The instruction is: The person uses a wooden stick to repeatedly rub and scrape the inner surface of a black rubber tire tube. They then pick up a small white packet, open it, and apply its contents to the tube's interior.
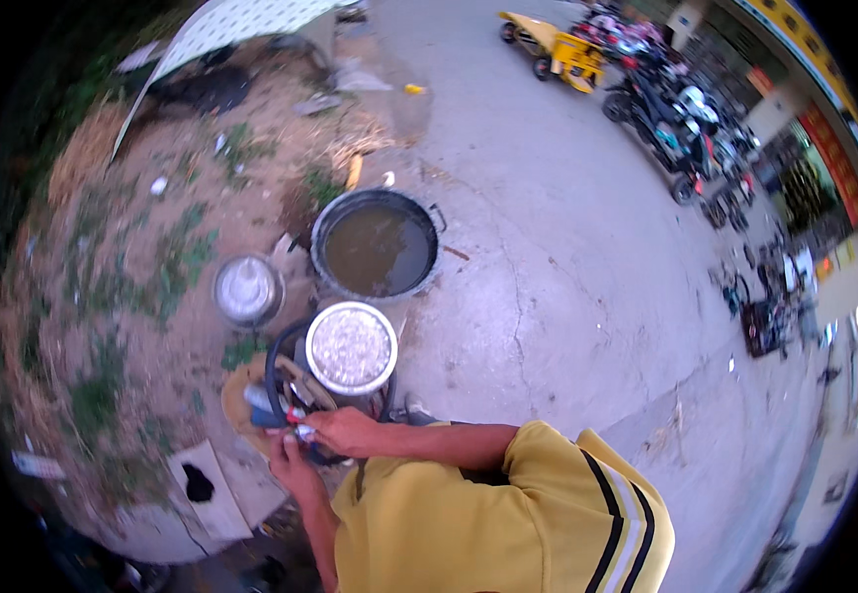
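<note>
Both hands meet beside a loop of black tube [272,371] that curves around a white-rimmed round basin [390,341]. My right hand [343,432] reaches in from the right, its fingers closed around a small red-and-white item [297,416], too blurred to name. Just below it, my left hand [291,459] points upward with thumb and fingers bent against the tube near the same spot. What exactly the left fingers grip is hidden. A blue cylinder [265,418] lies close to the fingertips, on or in a tan container [236,400].
Beyond the basin stands a large dark tub [430,272] of murky water, with a silvery pot [248,291] to its left. A pale board [214,494] lies at lower left. Motorcycles [681,133] and a yellow cart [572,61] are parked at far right.
</note>
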Motion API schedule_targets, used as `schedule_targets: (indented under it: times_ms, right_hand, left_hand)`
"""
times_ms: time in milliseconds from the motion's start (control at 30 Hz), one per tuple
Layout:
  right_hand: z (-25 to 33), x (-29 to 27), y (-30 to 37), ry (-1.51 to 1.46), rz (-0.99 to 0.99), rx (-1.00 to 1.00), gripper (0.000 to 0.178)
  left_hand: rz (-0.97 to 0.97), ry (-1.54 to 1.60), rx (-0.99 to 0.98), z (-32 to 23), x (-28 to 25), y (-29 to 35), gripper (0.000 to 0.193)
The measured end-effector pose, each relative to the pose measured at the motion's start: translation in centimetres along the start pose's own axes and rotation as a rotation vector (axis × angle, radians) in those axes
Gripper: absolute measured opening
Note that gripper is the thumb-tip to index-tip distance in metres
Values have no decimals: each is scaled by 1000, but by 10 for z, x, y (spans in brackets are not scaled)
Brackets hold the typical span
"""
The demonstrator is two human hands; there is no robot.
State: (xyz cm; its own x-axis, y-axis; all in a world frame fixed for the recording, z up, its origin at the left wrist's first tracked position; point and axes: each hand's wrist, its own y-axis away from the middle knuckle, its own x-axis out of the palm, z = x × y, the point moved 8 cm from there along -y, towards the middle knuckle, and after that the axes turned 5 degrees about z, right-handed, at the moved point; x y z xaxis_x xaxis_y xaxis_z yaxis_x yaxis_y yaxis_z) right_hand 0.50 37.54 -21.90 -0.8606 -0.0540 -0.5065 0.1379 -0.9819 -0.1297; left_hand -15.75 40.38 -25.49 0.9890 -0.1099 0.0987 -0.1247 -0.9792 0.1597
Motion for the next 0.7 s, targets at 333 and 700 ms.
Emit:
schedule_targets:
  times_ms: [333, 700]
  right_hand:
    - [-21, -43, 15, 58, -114, 117, 30]
    - [-39, -80, 50, -362, -198, 289, 38]
  left_hand:
    - [233, -180, -35, -10, 55, -28, 28]
    - [537, -83, -111, -8, 138, -30, 28]
